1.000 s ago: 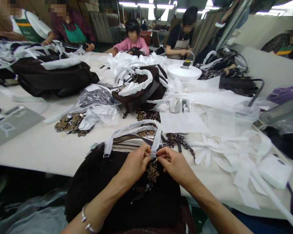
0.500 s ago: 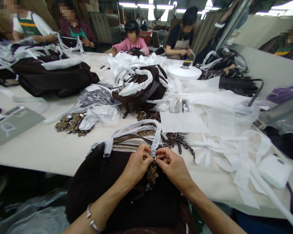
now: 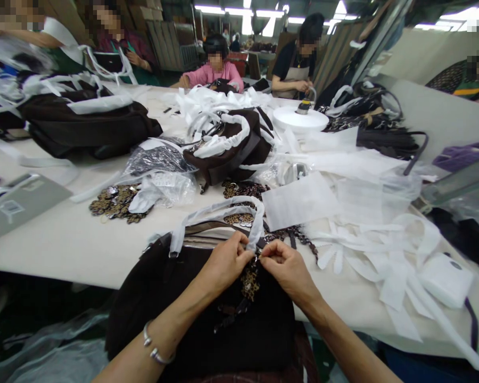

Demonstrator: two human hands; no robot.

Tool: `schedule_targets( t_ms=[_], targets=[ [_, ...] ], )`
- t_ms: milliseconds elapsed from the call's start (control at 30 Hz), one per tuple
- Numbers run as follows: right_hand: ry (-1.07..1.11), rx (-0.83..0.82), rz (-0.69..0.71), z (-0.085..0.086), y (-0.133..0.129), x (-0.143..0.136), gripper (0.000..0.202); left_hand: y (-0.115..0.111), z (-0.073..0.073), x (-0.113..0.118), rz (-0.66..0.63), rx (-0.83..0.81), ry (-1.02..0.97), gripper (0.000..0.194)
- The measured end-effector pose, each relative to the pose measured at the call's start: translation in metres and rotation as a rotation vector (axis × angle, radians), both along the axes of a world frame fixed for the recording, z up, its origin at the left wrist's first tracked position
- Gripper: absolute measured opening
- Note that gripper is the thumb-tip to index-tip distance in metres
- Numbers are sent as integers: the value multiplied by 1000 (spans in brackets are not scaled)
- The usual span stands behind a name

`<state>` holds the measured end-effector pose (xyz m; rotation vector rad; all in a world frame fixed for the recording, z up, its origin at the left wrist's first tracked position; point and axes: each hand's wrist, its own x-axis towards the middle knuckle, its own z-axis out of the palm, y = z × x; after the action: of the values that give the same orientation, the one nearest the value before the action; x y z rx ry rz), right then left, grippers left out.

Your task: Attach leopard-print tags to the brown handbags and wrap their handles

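A dark brown handbag (image 3: 175, 314) leans upright at the table's front edge, close to my body. Its arched handle (image 3: 211, 206) is wrapped in white tissue. With fingers pinched, my left hand (image 3: 228, 260) presses at the handle's right base. Just right of it, my right hand (image 3: 284, 266) pinches the small metal top of a bag charm (image 3: 249, 282); the fine fastening is partly covered by fingertips. The leopard-print charm dangles against the bag's front, with a dark strap tail below.
Leopard-print charms (image 3: 117, 202) lie in a pile at left, beside plastic-wrapped goods (image 3: 157, 157). Another wrapped-handle bag (image 3: 231, 151) stands ahead. White sheets (image 3: 299, 199) and strips (image 3: 395, 266) cover the right side. Co-workers (image 3: 299, 58) are across the table.
My right hand has drawn slightly right, widening the gap from my left hand. The white sheet beyond the bag has tilted. At far left a co-worker has lifted clear plastic.
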<state>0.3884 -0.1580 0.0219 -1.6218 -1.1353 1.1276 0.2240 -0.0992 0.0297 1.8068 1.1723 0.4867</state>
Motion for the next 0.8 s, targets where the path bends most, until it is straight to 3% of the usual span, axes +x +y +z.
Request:
schedule_targets(
  t_ms=[167, 333, 433, 567, 667, 800],
  targets=[
    [101, -38, -25, 4, 1, 2, 14, 13, -4, 6, -4, 88, 71, 5],
    [83, -63, 52, 5, 3, 0, 15, 24, -3, 12, 4, 74, 141, 12],
    [87, -42, 37, 7, 3, 2, 13, 32, -6, 14, 110, 95, 113, 7],
    [195, 2, 0, 8, 0, 5, 12, 46, -17, 16, 281, -66, 5, 7],
    [330, -32, -6, 8, -2, 7, 17, 53, -21, 16, 283, -196, -57, 12],
    [476, -48, -31, 6, 4, 6, 26, 44, -12, 8, 227, -310, -158, 21]
  ],
)
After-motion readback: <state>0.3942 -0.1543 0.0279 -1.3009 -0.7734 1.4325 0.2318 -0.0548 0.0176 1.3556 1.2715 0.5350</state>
